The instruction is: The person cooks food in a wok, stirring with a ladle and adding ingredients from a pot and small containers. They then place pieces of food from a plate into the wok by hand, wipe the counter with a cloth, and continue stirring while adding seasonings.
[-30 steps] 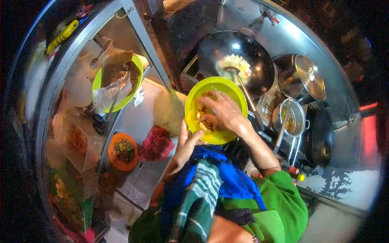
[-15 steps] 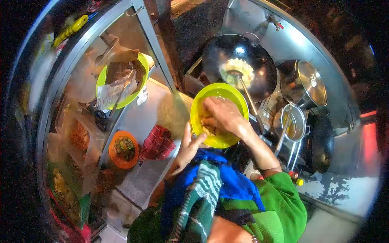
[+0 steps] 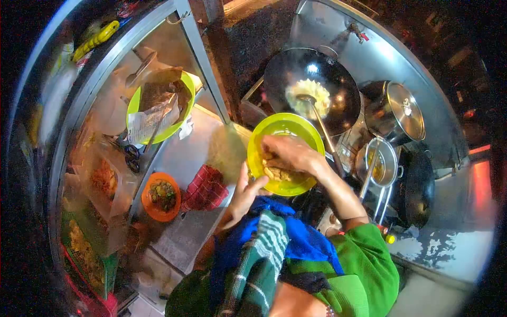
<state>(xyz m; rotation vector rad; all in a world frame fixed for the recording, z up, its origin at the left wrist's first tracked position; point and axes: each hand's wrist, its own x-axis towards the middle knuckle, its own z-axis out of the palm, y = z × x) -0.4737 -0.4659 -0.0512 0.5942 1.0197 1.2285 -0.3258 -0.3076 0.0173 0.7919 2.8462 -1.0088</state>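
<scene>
A yellow-green bowl is held up by my left hand, whose thumb lies over its lower left rim. Pale brown food pieces lie at the bottom of the bowl. My right hand reaches inside over these pieces, its fingers bent downward; whatever its fingertips pinch is hidden. Just beyond the bowl is a large black wok with pale yellow food in it. A ladle rests in that food, its handle leaning over the wok's near rim.
A lidded steel pot and a strainer over a small pot stand to the right. On the left are an orange bowl of chopped food, a red checked cloth and a green basin behind a metal frame.
My right hand has shifted slightly toward the upper left within the bowl, and more of the brown pieces show. The left hand keeps its hold.
</scene>
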